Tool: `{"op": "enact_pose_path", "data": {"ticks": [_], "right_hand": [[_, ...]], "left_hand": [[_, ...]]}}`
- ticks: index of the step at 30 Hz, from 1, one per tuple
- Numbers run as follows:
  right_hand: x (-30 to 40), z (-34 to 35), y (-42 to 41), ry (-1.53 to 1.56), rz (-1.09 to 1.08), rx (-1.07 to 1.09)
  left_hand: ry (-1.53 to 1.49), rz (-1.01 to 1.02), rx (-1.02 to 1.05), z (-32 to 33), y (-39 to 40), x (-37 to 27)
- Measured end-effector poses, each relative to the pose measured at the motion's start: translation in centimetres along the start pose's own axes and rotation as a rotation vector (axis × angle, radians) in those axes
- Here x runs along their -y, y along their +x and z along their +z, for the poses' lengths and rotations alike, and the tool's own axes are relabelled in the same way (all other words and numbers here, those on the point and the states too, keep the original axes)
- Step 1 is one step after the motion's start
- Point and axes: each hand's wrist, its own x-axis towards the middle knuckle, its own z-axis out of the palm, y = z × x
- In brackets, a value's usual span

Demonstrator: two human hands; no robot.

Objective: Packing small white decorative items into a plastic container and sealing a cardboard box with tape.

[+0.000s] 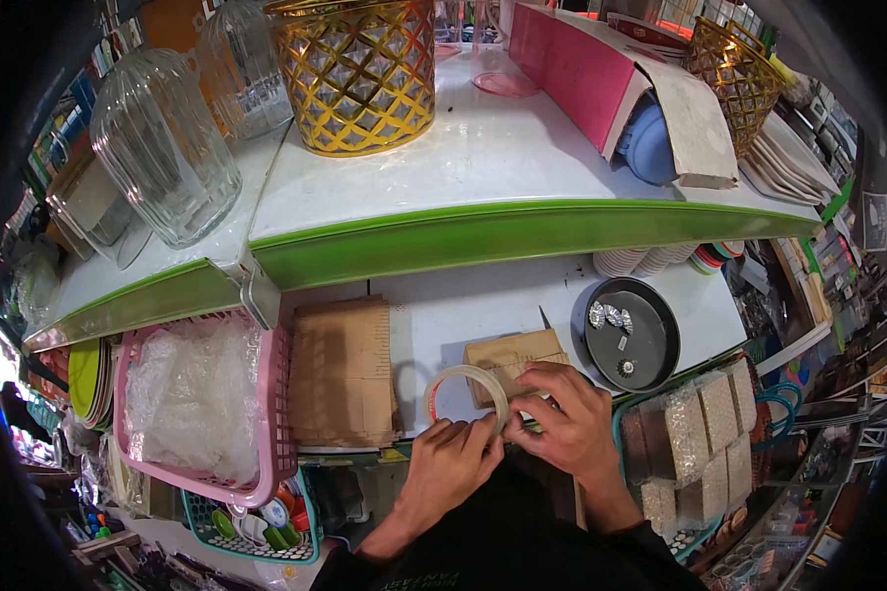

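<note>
My left hand [451, 462] grips the lower rim of a roll of clear tape [434, 384], which stands tilted above the white shelf. Close against it, my right hand [569, 421] has thumb and forefinger together at the roll's right edge. Whether they hold a loose end of tape is too small to make out. Behind the roll and partly under my right fingers lies a folded brown paper packet [521, 347]. A dark pointed tip [545, 318] shows past its far edge. To the left is a stack of brown paper bags [340, 369].
A round dark baking pan [632, 336] holds several small metal moulds. Left stands a pink basket [270, 414] of clear plastic wrap; right, a teal basket [624, 443] of bubble-wrapped packs. The green-edged upper shelf [488, 240] carries glass jars [166, 155] and a gold-patterned container [355, 81].
</note>
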Motion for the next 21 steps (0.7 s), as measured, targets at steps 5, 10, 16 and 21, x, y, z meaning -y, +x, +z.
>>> {"op": "enact_pose_path", "data": {"ticks": [5, 10, 16, 21], "right_hand": [[0.7, -0.9, 0.3, 0.500, 0.224, 0.038], [1.1, -0.2, -0.6, 0.914, 0.379, 0.095], [1.9, 1.6, -1.8, 1.150, 0.393, 0.111], [2.5, 1.7, -2.4, 1.226, 0.462, 0.128]], "left_hand": [[-0.277, -0.108, -0.056, 0.2, -0.8, 0.5], [-0.683, -0.168, -0.136, 0.9, -1.8, 0.4], [-0.813, -0.111, -0.180, 2.4, -2.3, 0.9], [-0.707, -0.033, -0.162, 2.6, -3.0, 1.5]]}}
